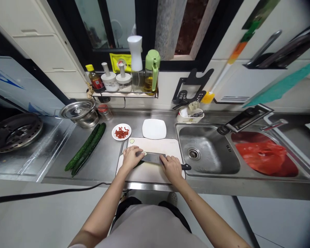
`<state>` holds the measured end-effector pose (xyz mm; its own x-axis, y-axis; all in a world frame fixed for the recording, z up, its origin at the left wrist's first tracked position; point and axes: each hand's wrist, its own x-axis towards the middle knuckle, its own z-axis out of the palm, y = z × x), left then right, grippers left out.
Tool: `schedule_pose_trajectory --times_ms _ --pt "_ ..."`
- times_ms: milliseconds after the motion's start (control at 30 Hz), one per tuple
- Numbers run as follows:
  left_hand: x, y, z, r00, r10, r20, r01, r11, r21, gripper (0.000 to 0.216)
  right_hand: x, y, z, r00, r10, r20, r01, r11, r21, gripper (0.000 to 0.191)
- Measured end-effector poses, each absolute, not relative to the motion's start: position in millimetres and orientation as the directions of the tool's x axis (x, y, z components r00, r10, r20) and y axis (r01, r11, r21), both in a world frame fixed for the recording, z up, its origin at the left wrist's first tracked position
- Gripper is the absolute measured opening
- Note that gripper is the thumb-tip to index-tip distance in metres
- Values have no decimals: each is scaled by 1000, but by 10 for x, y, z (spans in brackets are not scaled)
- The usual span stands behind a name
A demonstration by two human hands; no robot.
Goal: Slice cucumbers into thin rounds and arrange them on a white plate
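Observation:
On the cutting board, my right hand grips a kitchen knife, its wide blade lying crosswise and its black handle sticking out to the right. At the blade's left end my left hand is closed, fingers bent, on a cucumber that is mostly hidden by the hand and blade. A pale cut bit shows by the left fingertips. One round cucumber slice lies at the board's top left corner.
Two whole cucumbers lie left of the board. Behind it are a plate of chopped red pieces and a white square plate. The sink adjoins on the right, with a red bag in its second basin. A lidded pot stands back left.

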<state>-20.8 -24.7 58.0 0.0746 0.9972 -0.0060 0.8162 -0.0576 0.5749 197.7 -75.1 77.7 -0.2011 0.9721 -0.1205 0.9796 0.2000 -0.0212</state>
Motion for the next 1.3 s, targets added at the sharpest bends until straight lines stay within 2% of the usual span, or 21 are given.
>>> schedule_pose_trajectory --times_ms 267,567,833,1000,1300 --pt "-142 -267 482 122 989 87 741 -149 655 15 2007 -774 728 -217 972 -87 976 218 4 36" --pt "-82 -248 484 63 997 41 678 -73 731 13 2030 -754 716 -186 976 -116 983 186 -9 36" --pt "-353 -24 301 -192 980 -46 590 153 793 21 2138 -760 667 -148 981 -129 989 150 6 38" --pt "-496 202 137 -385 920 -70 611 311 728 20 2230 -788 607 -100 988 -115 995 102 10 36" --pt "-341 447 -50 -473 873 -119 587 413 697 16 2284 -794 541 -60 991 -122 998 61 12 36"
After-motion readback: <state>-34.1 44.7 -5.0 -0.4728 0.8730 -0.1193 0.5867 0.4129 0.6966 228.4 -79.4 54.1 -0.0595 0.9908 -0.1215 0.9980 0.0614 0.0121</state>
